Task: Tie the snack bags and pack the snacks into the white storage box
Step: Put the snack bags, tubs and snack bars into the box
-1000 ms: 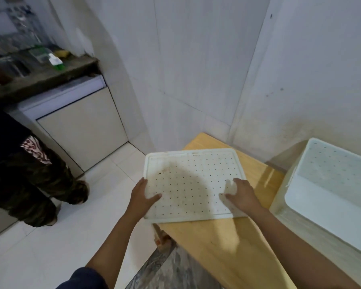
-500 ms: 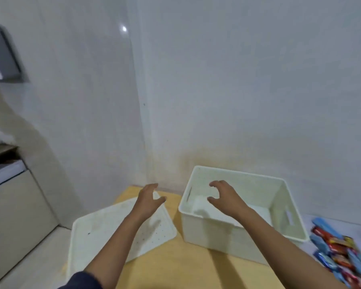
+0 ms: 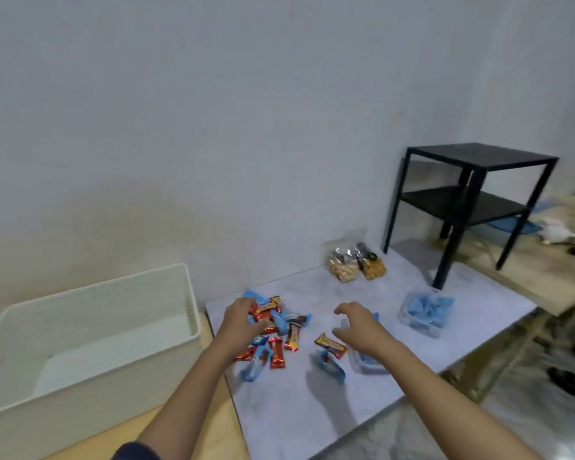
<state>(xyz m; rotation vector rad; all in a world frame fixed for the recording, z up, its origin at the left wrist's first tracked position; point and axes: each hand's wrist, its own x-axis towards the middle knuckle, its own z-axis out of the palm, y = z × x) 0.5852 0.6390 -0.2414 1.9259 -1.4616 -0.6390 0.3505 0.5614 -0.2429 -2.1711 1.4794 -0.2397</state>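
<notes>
Leftward sits the white storage box [image 3: 97, 288], mouth up, so the carry goes left. My left hand [image 3: 243, 322] is nearer it, fingers curved down onto the pile of wrapped snack bars [image 3: 281, 332]; whether it grips any I cannot tell. Those bars point every way, with no shared long axis. My right hand [image 3: 359, 325] hovers spread and empty; the snack bags [image 3: 356, 265] lie beyond it, by the wall.

White storage box [image 3: 90, 293], lower left: cut off by left and bottom edges. Left hand [image 3: 241, 322] covers part of snack pile [image 3: 287, 330]; grip on wrapper not discernible. Right hand [image 3: 359, 327] hides most of clear tub [image 3: 367, 365]. Wrapper print blurred. Snack bags [image 3: 356, 265], centre right: necks too small to judge. Clutter [image 3: 558, 232] at right edge smeared.
</notes>
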